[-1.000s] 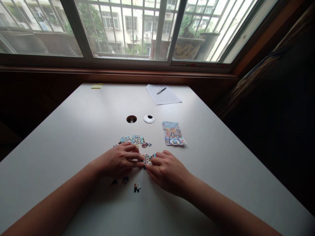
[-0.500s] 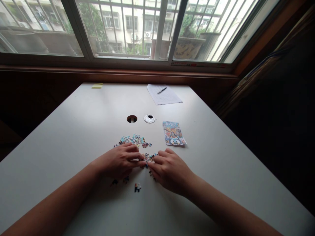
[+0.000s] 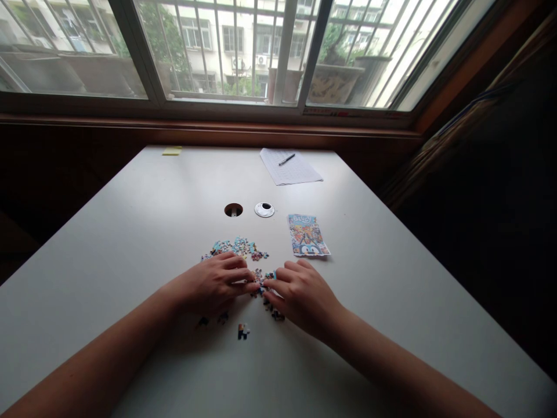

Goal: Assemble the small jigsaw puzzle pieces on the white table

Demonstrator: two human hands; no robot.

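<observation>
Small jigsaw puzzle pieces (image 3: pixel 258 274) lie in a loose heap between my two hands. My left hand (image 3: pixel 224 281) rests over the heap's left side, fingers apart, with its fingertips touching pieces. From the right, my right hand (image 3: pixel 300 293) reaches in with its index finger and thumb apart at the heap's edge. No piece shows clearly held in either hand. Beyond my left hand spreads a larger pile of pieces (image 3: pixel 237 245), many light blue. Nearer to me lies a small joined cluster (image 3: pixel 243 331) in black, white and orange. Dark pieces (image 3: pixel 203 321) sit partly under the left hand's shadow.
A colourful picture sheet (image 3: pixel 308 235) lies to the right of the pile. Farther back are a round table hole (image 3: pixel 234 210), a metal cover (image 3: pixel 264 209), papers (image 3: pixel 289 172) with a pen (image 3: pixel 286 159), and yellow sticky notes (image 3: pixel 172 151). A barred window stands behind the table.
My right hand has shifted slightly up and right, uncovering more dark pieces below its thumb. The left hand has hardly moved.
</observation>
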